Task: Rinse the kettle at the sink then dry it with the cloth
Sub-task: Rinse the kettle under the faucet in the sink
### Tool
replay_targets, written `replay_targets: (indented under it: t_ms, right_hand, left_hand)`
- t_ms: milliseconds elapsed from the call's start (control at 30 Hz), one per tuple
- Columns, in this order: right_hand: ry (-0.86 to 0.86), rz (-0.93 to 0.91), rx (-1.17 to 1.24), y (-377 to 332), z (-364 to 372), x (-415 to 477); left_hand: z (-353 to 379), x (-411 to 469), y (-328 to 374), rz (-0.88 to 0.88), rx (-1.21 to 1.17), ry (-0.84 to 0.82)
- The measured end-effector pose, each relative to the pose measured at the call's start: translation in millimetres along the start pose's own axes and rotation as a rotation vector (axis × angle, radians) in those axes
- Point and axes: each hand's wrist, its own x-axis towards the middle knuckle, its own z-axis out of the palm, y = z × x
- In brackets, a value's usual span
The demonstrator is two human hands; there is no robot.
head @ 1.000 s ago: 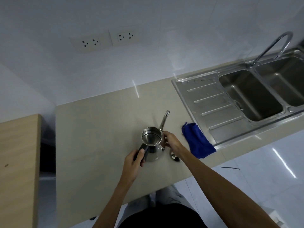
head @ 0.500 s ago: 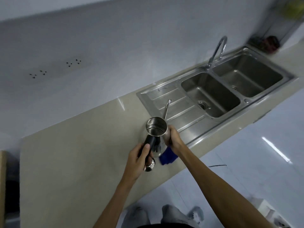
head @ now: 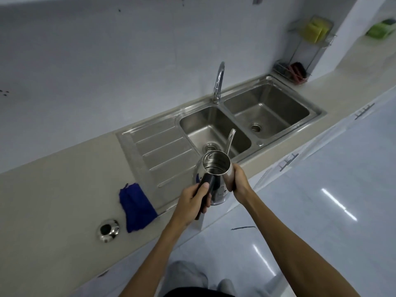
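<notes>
While no water is yet seen running, a polished steel kettle with a thin curved spout and an open mouth (head: 216, 166) is held in the air over the front edge of the pale beige counter (head: 53, 189). It is just in front of the left bowl of the stainless steel double sink (head: 158, 146).

The left grip (head: 192, 200) is wrapped round the kettle's black handle, thumb on top. The right grip (head: 237, 179) is curled against the kettle's right side to steady it. The spout is pointed toward the bowls. A tall chrome tap (head: 219, 82) stands behind the divide between them.

The step in hand is judged to be bringing the kettle to the sink. Next, the open mouth would need to be set under the tap's outlet, and one grip freed to turn the water on.

Counted:
- one kettle
- one domed steel lid with a black knob (head: 108, 230), lying on the counter
- one crumpled blue cloth (head: 137, 206) near it, beside the draining board
- one tap
- two sink bowls
- two grips
</notes>
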Motion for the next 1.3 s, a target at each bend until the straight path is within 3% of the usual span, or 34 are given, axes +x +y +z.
replay_targets:
  t_ms: [467,767,1100,1300]
  right_hand:
    - [-0.197,0.047,-0.157,-85.8,-32.6,135.0]
    - [-0.371,0.100,-0.362,-115.0,-0.6,211.0]
    - [-0.609,0.314,-0.407,-143.9,9.4,278.6]
    - [-0.721,0.300,-0.500,-152.4,-2.2,303.1]
  left_hand:
    - [72.4,115.8,11.3,-0.060,-0.118,0.247]
    - [100.5,186.9,16.6,-0.068,-0.211,0.634]
    - [153.2,263.4,16.8,-0.053,-0.308,1.087]
    - [177.8,305.1,3.6,-0.030,-0.326,1.374]
